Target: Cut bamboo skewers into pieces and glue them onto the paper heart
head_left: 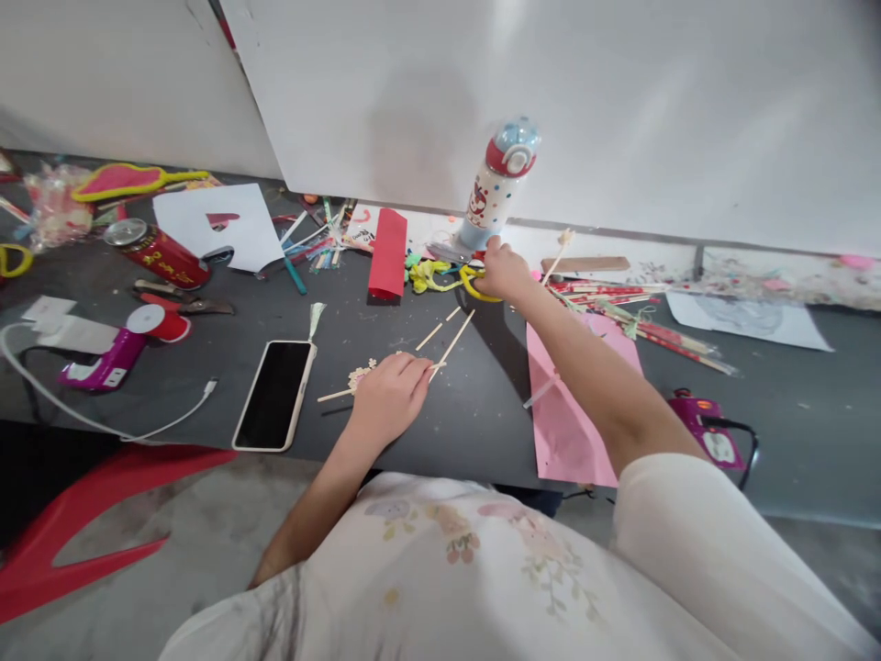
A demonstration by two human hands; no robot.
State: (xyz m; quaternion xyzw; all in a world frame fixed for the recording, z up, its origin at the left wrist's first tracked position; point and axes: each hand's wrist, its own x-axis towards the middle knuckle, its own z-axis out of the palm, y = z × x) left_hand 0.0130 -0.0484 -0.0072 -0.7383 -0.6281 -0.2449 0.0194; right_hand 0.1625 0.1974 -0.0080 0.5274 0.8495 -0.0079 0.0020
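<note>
My left hand point(391, 397) rests on the dark table, its fingers closed over thin wooden sticks point(454, 341) that poke out on both sides. A small beaded-looking pale piece point(361, 375) shows at its left edge, partly covered by the hand. Just beyond lie short loose stick pieces point(438, 329). My right hand point(507, 272) reaches to the back of the table and is closed around the handle of a pair of scissors point(472, 285) with a yellow and red grip. The scissor blades point left, in front of a spotted water bottle point(490, 188).
A phone point(273, 395) lies left of my left hand. Pink paper point(565, 418) is under my right forearm. Further out are a red paper strip point(389, 252), a red can point(161, 255), pliers point(189, 299), a purple glue gun point(106, 363) with cables, and wrapped sticks point(678, 344).
</note>
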